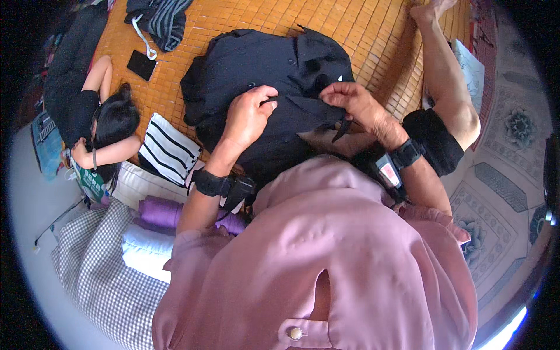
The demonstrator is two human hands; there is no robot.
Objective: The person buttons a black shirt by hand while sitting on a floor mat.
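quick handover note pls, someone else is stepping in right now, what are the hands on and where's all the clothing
Left hand: fingers pinched on the front edge of the dark button-up shirt, near mid-chest.
Right hand: gripping the shirt's fabric just below the collar.
The shirt lies spread front-up on the bamboo mat, collar towards the right; it is not folded.
Folded black-and-white striped garment lies left of the shirt; purple and white folded pieces are stacked lower left.
A striped and dark garment lies unfolded at the mat's top edge.
Another person lies at the left.

Dark shirt (256, 76) on bamboo mat (385, 35)
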